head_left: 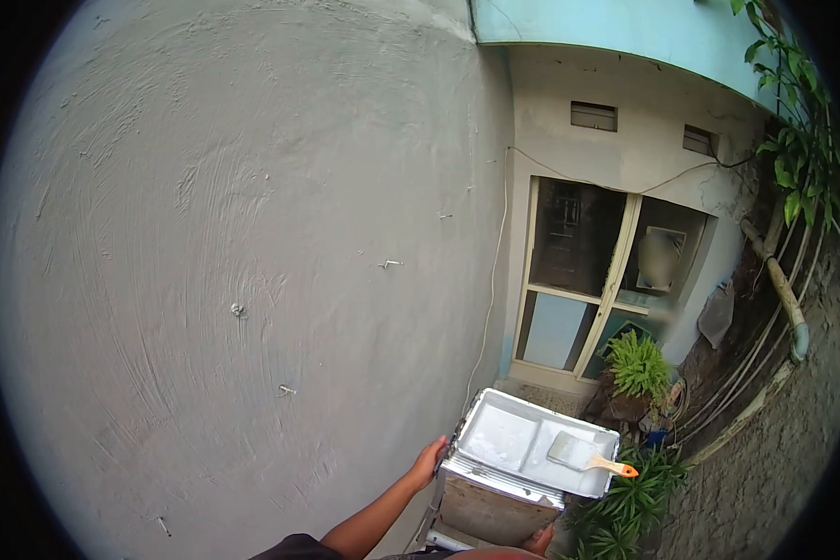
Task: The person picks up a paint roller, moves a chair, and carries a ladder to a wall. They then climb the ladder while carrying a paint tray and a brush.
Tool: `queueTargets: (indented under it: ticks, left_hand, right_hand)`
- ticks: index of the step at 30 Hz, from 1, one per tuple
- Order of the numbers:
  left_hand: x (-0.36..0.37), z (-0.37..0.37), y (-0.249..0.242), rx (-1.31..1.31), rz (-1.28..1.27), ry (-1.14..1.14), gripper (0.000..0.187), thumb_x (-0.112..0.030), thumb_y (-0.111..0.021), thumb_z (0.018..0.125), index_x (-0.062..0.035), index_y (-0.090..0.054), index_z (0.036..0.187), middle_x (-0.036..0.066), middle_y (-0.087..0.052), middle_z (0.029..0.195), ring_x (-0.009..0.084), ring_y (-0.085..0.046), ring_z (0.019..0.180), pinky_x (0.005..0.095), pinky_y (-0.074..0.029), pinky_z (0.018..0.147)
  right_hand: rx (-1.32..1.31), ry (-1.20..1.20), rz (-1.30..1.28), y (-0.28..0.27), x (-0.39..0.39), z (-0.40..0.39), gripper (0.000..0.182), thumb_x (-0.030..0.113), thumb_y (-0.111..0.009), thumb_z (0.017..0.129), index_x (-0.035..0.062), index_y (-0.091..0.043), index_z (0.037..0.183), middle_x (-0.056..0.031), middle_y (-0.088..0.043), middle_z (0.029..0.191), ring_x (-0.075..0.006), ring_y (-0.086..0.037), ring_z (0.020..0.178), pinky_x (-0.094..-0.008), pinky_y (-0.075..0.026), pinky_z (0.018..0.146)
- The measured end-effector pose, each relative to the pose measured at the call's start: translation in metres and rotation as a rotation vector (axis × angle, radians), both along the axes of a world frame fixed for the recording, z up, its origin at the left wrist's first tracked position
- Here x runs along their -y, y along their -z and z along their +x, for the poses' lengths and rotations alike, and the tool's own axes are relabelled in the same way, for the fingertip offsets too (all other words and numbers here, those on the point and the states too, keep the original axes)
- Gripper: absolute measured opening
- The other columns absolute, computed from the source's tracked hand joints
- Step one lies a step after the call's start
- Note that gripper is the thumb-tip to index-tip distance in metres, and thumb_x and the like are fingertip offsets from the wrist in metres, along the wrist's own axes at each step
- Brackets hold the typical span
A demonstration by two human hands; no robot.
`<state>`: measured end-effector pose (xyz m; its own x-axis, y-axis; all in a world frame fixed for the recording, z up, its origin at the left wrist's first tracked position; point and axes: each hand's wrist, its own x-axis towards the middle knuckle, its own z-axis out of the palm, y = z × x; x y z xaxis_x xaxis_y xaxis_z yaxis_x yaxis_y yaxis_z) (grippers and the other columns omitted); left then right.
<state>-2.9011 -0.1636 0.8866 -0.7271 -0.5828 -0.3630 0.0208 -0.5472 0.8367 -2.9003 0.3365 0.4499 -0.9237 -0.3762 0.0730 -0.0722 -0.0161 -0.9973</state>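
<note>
Grey plastered wall [233, 261] fills left. Left hand [429, 464] fingers curled, gripping near corner of white paint tray [504, 434]. Brush [588, 455] lies in tray, well right of hand. Right hand [539, 539] mostly hidden under tray; grip unclear.

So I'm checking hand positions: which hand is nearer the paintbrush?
Right. The right hand is under the paint tray, just below the paintbrush; the left hand grips the tray's far left edge.

A grey, rough-plastered wall [233, 261] rises above the hands. Beyond them stands a cream-framed glass door [583, 280] under two vents, with potted plants [638, 366] and pipes [779, 289] further right, all daylit.
</note>
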Motion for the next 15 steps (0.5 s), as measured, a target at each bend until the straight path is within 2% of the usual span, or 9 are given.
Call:
queueTargets:
  ticks: [1,2,3,5,6,8,11,13,15]
  left_hand:
    - [-0.001,0.002,-0.018,-0.047,0.03,0.109,0.044,-0.039,-0.047,0.099,0.0004,-0.062,0.112,0.008,-0.067,0.108,0.0147,-0.061,0.1,0.0281,-0.045,0.091]
    - [0.002,0.0,-0.015,-0.048,0.035,0.133,0.041,-0.037,-0.048,0.099,-0.0003,-0.062,0.112,0.007,-0.067,0.104,0.0135,-0.061,0.096,0.0277,-0.046,0.088]
    - [-0.004,0.002,-0.037,-0.011,0.036,0.132,0.039,-0.035,-0.049,0.099,-0.0005,-0.062,0.111,0.007,-0.067,0.104,0.0135,-0.061,0.094,0.0274,-0.047,0.086]
    - [0.002,-0.001,-0.021,-0.013,-0.001,0.148,0.032,-0.028,-0.05,0.099,-0.0013,-0.062,0.112,0.005,-0.067,0.102,0.0123,-0.061,0.092,0.0255,-0.046,0.084]
    - [0.006,-0.003,-0.012,-0.012,-0.053,0.164,0.029,-0.025,-0.05,0.098,-0.0015,-0.062,0.112,0.004,-0.066,0.101,0.0116,-0.06,0.092,0.0247,-0.046,0.083]
    - [0.009,-0.008,-0.017,0.005,-0.074,0.201,0.026,-0.021,-0.049,0.098,-0.0016,-0.062,0.11,0.003,-0.066,0.098,0.0096,-0.059,0.089,0.0239,-0.046,0.082]
    - [0.021,-0.018,-0.016,0.086,-0.2,0.234,0.023,-0.018,-0.048,0.098,-0.0011,-0.062,0.107,0.002,-0.064,0.091,0.0089,-0.058,0.083,0.024,-0.046,0.077]
    - [0.027,-0.027,-0.016,0.109,-0.227,0.242,0.023,-0.017,-0.048,0.098,-0.0012,-0.062,0.106,0.002,-0.064,0.089,0.009,-0.058,0.081,0.0243,-0.046,0.075]
    - [0.03,-0.035,-0.006,0.104,-0.271,0.211,0.022,-0.017,-0.047,0.098,-0.0015,-0.062,0.105,0.001,-0.063,0.086,0.0094,-0.058,0.078,0.0249,-0.047,0.073]
  right_hand:
    - [-0.021,0.009,0.019,0.003,-0.021,0.016,0.07,0.027,-0.052,0.072,-0.0025,-0.038,0.134,-0.0152,-0.06,0.103,-0.0296,-0.058,0.088,-0.0396,-0.049,0.069]
    - [-0.043,0.019,0.037,0.004,-0.04,0.031,0.069,0.03,-0.05,0.074,-0.003,-0.038,0.133,-0.0162,-0.06,0.103,-0.0309,-0.058,0.088,-0.0402,-0.049,0.07]
    - [-0.065,0.027,0.056,0.005,-0.057,0.046,0.068,0.033,-0.049,0.075,-0.0035,-0.039,0.133,-0.0172,-0.06,0.103,-0.0321,-0.058,0.089,-0.0407,-0.048,0.071]
    - [-0.108,0.036,0.095,-0.055,-0.009,0.016,0.068,0.039,-0.046,0.078,-0.0045,-0.04,0.131,-0.0191,-0.06,0.103,-0.0346,-0.058,0.09,-0.0418,-0.048,0.073]
    - [-0.135,0.037,0.11,-0.11,0.042,-0.001,0.068,0.042,-0.044,0.08,-0.005,-0.041,0.13,-0.0201,-0.06,0.103,-0.0358,-0.059,0.09,-0.0424,-0.048,0.074]
    - [-0.188,0.028,0.14,-0.187,0.09,-0.028,0.07,0.048,-0.041,0.083,-0.006,-0.042,0.128,-0.0221,-0.06,0.102,-0.0383,-0.059,0.091,-0.0435,-0.047,0.075]
    - [-0.267,0.004,0.172,-0.269,0.143,-0.058,0.075,0.057,-0.036,0.087,-0.0075,-0.044,0.125,-0.025,-0.061,0.102,-0.042,-0.059,0.092,-0.0451,-0.047,0.078]
    - [-0.331,-0.009,0.183,-0.308,0.167,-0.073,0.08,0.063,-0.032,0.09,-0.0085,-0.046,0.123,-0.027,-0.061,0.102,-0.0445,-0.06,0.093,-0.0462,-0.046,0.08]
    - [-0.356,-0.015,0.2,-0.313,0.153,-0.068,0.082,0.066,-0.031,0.091,-0.009,-0.046,0.122,-0.0279,-0.061,0.102,-0.0458,-0.06,0.093,-0.0467,-0.046,0.081]
